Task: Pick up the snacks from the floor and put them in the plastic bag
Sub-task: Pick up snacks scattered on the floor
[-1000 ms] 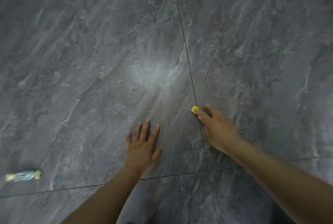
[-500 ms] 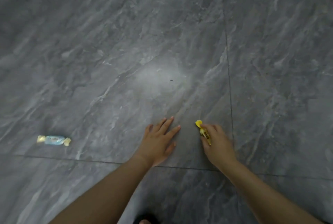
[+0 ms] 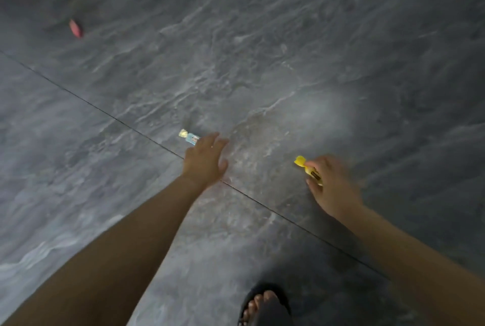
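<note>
1. Yellow sweet (image 3: pixel 305 167): glossy crinkled film, flared twisted end, dark print on the body. Gripped in right hand (image 3: pixel 333 186), fingers curled round it, twisted end poking out at the front, low over the floor.
2. Blue sweet (image 3: pixel 189 137): small, oblong, shiny wrapper with a pale yellow twisted end. Lying flat on the floor just beyond the grout line. Left hand (image 3: pixel 204 159) flat, fingers straight, holding nothing, fingertips at the sweet's near end; contact impossible to tell.
3. Pink-red snack (image 3: pixel 76 28): small, elongated, blurred. On the floor far left, well apart from both hands.
4. Floor (image 3: pixel 288 36): large grey stone-look tiles, pale veining, slight sheen, one soft bright patch of reflected light. Thin dark grout line (image 3: pixel 78 96) running diagonally under the left wrist.
5. Foot in a dark open-toed sandal (image 3: pixel 265 307) at the bottom edge.
6. Count: three snacks (one held, two lying), two bare hands, one foot.
</note>
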